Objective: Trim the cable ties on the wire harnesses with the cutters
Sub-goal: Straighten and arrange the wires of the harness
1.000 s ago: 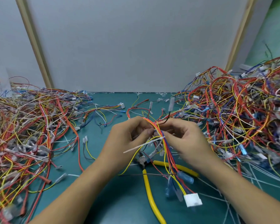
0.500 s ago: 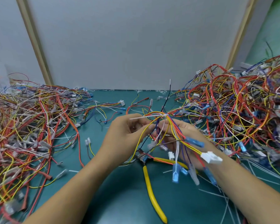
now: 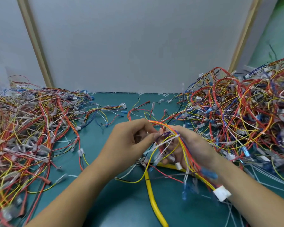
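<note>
Head view, left hand (image 3: 129, 145) and right hand (image 3: 197, 145) pinching wire harness (image 3: 162, 125) (blurred), yellow-handled cutters (image 3: 152, 199) beneath.

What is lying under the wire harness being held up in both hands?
The yellow-handled cutters lie on the green mat beneath the wire harness, both handles at least partly showing. Their cutting head is mostly covered by the harness's dangling wires.

Glossy plastic over a matt mat
The teal table mat (image 3: 121, 202) is matt and smooth; the yellow-handled cutters (image 3: 152, 199) wear glossy plastic sleeves; the multicoloured wire harness (image 3: 182, 142) has shiny plastic insulation and a white plastic connector block (image 3: 222, 193); the grey back panel (image 3: 138, 46) is matt.
</note>
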